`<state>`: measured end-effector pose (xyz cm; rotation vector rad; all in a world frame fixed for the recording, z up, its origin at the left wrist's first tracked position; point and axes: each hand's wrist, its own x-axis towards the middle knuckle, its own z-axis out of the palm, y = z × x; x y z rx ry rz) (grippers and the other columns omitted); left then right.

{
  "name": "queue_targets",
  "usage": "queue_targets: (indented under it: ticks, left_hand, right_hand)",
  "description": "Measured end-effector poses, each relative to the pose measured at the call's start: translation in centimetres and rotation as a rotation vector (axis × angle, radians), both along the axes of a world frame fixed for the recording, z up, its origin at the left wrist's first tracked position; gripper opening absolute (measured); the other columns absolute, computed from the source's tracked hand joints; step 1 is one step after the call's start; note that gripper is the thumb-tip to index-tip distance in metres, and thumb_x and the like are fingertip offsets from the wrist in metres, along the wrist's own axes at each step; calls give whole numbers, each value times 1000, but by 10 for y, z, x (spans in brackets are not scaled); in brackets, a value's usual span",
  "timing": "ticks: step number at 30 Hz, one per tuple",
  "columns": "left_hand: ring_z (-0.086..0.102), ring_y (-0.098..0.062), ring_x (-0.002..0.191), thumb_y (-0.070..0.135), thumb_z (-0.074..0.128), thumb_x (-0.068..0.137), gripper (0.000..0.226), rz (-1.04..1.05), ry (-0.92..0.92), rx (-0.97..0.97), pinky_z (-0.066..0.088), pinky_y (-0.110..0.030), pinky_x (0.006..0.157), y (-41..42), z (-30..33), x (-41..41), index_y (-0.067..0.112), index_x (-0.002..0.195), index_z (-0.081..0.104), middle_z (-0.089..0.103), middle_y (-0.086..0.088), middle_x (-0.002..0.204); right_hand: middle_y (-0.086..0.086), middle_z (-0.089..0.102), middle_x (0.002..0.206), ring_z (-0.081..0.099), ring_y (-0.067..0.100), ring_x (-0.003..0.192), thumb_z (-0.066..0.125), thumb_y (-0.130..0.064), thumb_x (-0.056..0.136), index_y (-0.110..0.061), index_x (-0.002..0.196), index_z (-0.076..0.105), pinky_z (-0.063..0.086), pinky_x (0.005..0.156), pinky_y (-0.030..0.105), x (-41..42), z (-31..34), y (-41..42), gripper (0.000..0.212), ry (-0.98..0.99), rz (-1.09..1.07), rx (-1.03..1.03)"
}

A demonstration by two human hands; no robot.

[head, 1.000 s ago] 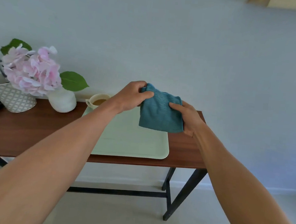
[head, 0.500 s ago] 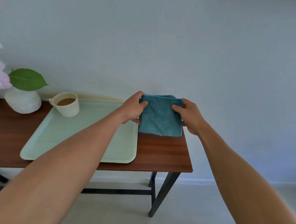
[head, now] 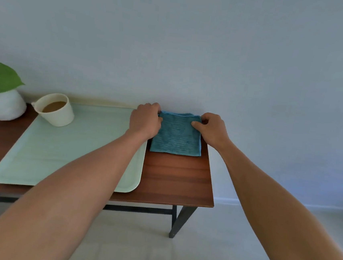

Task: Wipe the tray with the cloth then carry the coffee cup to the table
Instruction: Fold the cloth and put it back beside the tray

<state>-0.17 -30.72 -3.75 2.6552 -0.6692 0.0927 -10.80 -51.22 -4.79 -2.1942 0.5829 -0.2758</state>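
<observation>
Down comes the cloth (head: 176,134) from mid-air, flat on the surface (head: 174,176) just right of the tray (head: 59,150) | left hand (head: 145,121) and right hand (head: 212,128) pinch its far corners | coffee cup (head: 56,109) sits on tray's far-left corner | smooth the fold, let go, then take the cup with a steady, level grip.
</observation>
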Motion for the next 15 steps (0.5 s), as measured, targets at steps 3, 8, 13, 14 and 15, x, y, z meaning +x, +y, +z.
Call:
queue_targets:
  ticks: [3, 8, 13, 14, 15]
  left_hand:
    - [52, -31, 119, 25, 63, 97, 36, 1, -112, 26, 39, -41, 94, 6, -3, -1, 15, 131, 59, 61, -9, 129]
    - [53, -24, 120, 34, 53, 100, 30, -201, -203, 112, 31, -40, 99, 14, -7, -12, 22, 121, 70, 70, 3, 122]
    - [47, -15, 132, 39, 44, 101, 34, -247, -207, 254, 19, -43, 108, 20, -11, -17, 25, 118, 70, 68, 12, 125]
    - [46, -15, 133, 39, 43, 102, 35, -251, -199, 254, 19, -42, 108, 20, -11, -17, 25, 120, 69, 67, 12, 128]
    - [45, -15, 134, 37, 42, 103, 36, -250, -191, 244, 19, -41, 109, 21, -10, -17, 25, 123, 68, 65, 11, 132]
  right_hand:
    - [-4, 60, 106, 59, 15, 90, 71, -33, 91, -20, 117, 63, 48, 74, 35, 1, -4, 1, 31, -31, -61, -157]
    - [2, 66, 116, 57, 24, 107, 61, -21, 97, -15, 115, 71, 39, 93, 39, -6, -11, 12, 22, -195, 116, -502]
    - [-2, 67, 127, 54, 23, 119, 52, -25, 101, -19, 116, 77, 28, 99, 39, -7, -14, 23, 29, -41, 150, -609]
    - [-2, 67, 128, 53, 23, 119, 51, -25, 101, -19, 116, 77, 28, 99, 40, -7, -13, 25, 30, -31, 142, -616]
    - [-1, 67, 127, 54, 23, 118, 51, -24, 101, -18, 116, 77, 29, 99, 40, -8, -12, 27, 30, -24, 133, -623]
